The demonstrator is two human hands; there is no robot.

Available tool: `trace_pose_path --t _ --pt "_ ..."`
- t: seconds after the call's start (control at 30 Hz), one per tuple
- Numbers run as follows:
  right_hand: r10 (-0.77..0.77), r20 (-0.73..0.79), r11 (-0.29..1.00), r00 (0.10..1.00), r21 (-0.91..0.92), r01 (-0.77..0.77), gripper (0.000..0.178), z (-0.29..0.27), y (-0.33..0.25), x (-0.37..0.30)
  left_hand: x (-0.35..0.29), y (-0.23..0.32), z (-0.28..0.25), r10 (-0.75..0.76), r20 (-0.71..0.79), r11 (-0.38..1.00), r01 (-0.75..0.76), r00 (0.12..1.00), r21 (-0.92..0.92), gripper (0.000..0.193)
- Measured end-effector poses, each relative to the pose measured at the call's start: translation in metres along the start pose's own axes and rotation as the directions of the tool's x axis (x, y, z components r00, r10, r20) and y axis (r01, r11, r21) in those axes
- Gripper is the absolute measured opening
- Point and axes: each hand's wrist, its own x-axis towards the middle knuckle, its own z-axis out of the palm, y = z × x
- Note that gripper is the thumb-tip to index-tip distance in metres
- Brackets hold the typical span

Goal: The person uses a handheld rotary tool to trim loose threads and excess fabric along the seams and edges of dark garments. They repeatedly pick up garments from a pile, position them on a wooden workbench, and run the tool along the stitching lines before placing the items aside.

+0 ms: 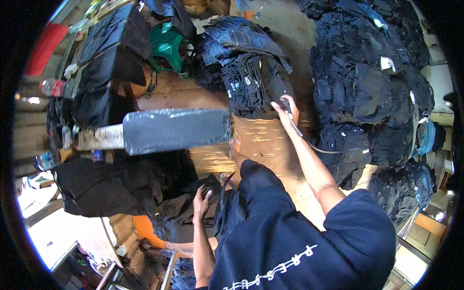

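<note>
My right hand [286,110] is raised at the right of the middle, its fingers closed round a slim dark pen-shaped tool [288,104]. A thin grey hose or cable [316,150] trails from this tool past my forearm to the right. Low at the left, my left hand [202,204] has its thumb and fingers apart, beside black cloth [186,205]; no held thing shows in it. Ahead of me a long padded board [176,129], wrapped in shiny dark plastic, juts out from the left. The tool's tip is too small to make out.
Tall heaps of dark garments [348,92] line the right side. Folded jeans [237,38] and black garments [249,84] are piled beyond the board, beside a green plastic stool [166,46]. Black cloth [121,183] covers the left side. A bottle [52,87] lies far left.
</note>
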Motion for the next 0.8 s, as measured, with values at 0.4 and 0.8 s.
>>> trace_pose_path --t 0.4,0.8 --pt "0.279 0.001 0.953 0.96 0.123 -0.277 0.048 0.163 0.17 0.085 0.039 0.297 -0.026 0.288 0.069 0.866 -0.29 0.955 0.408 0.029" --pt "0.071 -0.021 0.994 0.997 0.082 -0.069 0.036 0.019 -0.045 0.051 0.303 0.465 0.129 0.438 0.36 0.899 -0.402 0.824 -0.173 0.111"
